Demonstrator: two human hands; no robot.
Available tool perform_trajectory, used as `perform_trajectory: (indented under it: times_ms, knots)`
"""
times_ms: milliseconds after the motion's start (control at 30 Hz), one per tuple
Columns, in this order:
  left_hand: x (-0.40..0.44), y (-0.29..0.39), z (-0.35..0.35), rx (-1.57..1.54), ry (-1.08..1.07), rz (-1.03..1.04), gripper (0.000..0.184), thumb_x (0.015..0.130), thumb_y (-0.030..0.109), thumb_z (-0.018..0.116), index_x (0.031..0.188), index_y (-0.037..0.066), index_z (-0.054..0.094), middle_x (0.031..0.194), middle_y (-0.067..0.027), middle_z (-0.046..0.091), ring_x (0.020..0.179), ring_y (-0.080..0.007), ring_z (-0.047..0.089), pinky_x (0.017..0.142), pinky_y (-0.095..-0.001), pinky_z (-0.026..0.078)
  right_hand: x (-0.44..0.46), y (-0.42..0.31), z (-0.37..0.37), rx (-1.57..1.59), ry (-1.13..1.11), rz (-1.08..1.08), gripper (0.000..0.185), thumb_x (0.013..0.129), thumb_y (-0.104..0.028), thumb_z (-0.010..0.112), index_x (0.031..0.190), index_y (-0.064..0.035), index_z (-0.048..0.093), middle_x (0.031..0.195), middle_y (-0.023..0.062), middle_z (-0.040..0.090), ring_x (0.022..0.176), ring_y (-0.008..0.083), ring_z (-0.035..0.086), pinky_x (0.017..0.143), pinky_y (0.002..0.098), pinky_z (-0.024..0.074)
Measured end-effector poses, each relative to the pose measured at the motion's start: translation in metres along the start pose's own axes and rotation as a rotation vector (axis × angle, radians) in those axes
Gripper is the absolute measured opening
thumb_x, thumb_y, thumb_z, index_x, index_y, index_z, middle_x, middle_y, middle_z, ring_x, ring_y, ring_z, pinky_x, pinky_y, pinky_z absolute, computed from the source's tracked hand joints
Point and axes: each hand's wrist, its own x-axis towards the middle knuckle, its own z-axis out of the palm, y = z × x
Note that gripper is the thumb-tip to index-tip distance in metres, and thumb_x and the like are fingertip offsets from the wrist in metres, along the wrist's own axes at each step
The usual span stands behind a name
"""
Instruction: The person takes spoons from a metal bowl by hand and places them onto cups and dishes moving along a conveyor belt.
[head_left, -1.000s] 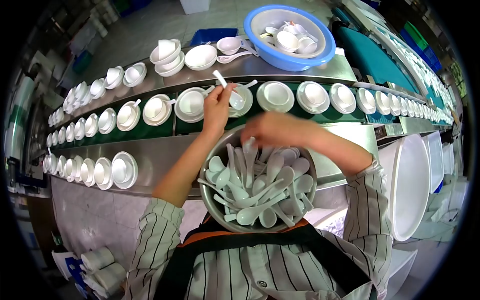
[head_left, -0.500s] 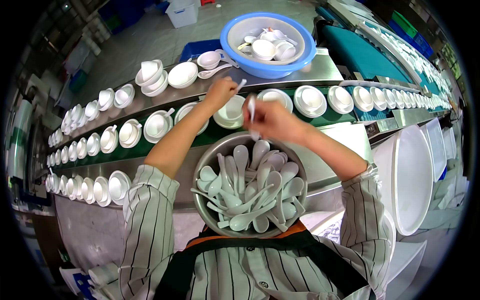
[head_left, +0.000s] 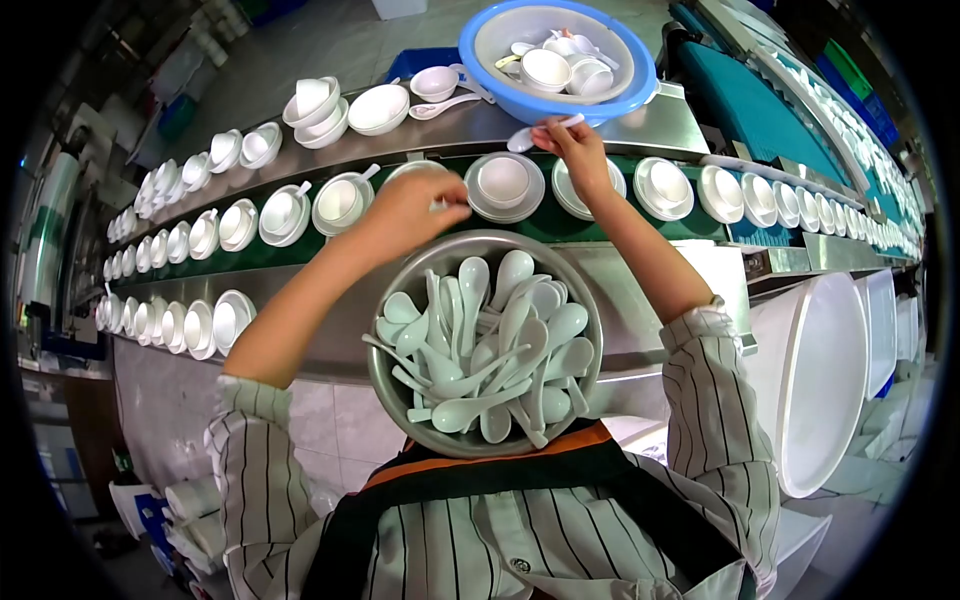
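Observation:
My right hand (head_left: 578, 158) is raised above the green conveyor belt and pinches a white spoon (head_left: 521, 140), its bowl end pointing left. Under and beside that hand is a stacked bowl set (head_left: 572, 190). My left hand (head_left: 420, 205) is over the belt, fingers curled, partly covering another bowl set (head_left: 412, 168); a small white bit shows at its fingertips, too little to name. Just right of it, a small bowl (head_left: 503, 182) sits inside a larger one. Below both hands, a steel basin (head_left: 588, 385) full of white spoons (head_left: 472, 285) is against my apron.
A blue basin (head_left: 480, 75) with a tub of bowls and spoons stands on the steel ledge (head_left: 640, 130). Bowl sets line the belt (head_left: 395, 178), several with spoons. Loose bowls (head_left: 379, 108) stand along the ledge. A large white tub (head_left: 820, 390) is on the right.
My right hand has moved up and to the right with its spoon. My left hand has moved down and left, and the spoon it held no longer shows clearly. The camera view has shifted slightly.

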Motion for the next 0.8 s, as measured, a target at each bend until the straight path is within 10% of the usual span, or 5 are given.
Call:
perform_trajectory:
  times_ms: [133, 300, 400, 633, 800]
  knots:
    - [-0.045, 0.018, 0.032, 0.184, -0.336, 0.266, 0.023, 0.073, 0.008, 0.062, 0.096, 0.004, 0.063, 0.092, -0.0105, 0.060, 0.094, -0.0273, 0.055, 0.078, -0.0380, 0.045, 0.004, 0.037, 0.016, -0.043, -0.067, 0.090, 0.022, 0.090, -0.011, 0.058, 0.098, 0.0097, 0.057, 0.091, 0.0167, 0.065, 0.083, 0.0226, 0.067, 0.076, 0.0296, 0.0567]
    - [-0.059, 0.023, 0.044, 0.392, -0.130, 0.546, 0.032, 0.068, 0.006, 0.063, 0.101, 0.005, 0.060, 0.106, -0.0063, 0.058, 0.099, -0.0236, 0.052, 0.083, -0.0357, 0.041, -0.013, 0.010, 0.035, -0.358, -0.179, 0.180, 0.044, 0.086, -0.013, 0.063, 0.120, 0.0084, 0.047, 0.090, 0.0185, 0.065, 0.072, 0.0213, 0.067, 0.061, 0.0291, 0.0570]
    - [-0.058, 0.026, 0.054, 0.350, -0.424, 0.486, 0.033, 0.068, 0.007, 0.064, 0.101, 0.006, 0.058, 0.105, -0.0066, 0.058, 0.103, -0.0228, 0.052, 0.084, -0.0350, 0.041, -0.036, -0.045, 0.052, -1.152, -0.193, 0.037, 0.048, 0.085, -0.016, 0.065, 0.126, 0.0015, 0.046, 0.107, 0.0162, 0.061, 0.075, 0.0170, 0.067, 0.057, 0.0271, 0.0557]
    - [-0.062, 0.017, 0.032, 0.365, -0.338, 0.787, 0.010, 0.071, 0.011, 0.060, 0.079, 0.007, 0.063, 0.080, -0.0063, 0.059, 0.075, -0.0243, 0.060, 0.062, -0.0346, 0.049, -0.152, -0.127, 0.092, -1.225, -1.424, 0.228, 0.032, 0.075, -0.026, 0.072, 0.100, -0.0061, 0.067, 0.092, 0.0078, 0.067, 0.076, 0.0218, 0.065, 0.069, 0.0315, 0.0498]
    - [-0.043, 0.028, -0.024, 0.053, -0.210, 0.638, 0.019, 0.069, 0.017, 0.072, 0.080, 0.004, 0.063, 0.077, -0.0062, 0.059, 0.073, -0.0201, 0.058, 0.060, -0.0318, 0.046, -0.189, -0.124, 0.100, -1.616, -1.341, -0.378, 0.014, 0.073, -0.017, 0.069, 0.082, -0.0066, 0.064, 0.082, 0.0063, 0.064, 0.080, 0.0248, 0.061, 0.066, 0.0368, 0.0494]
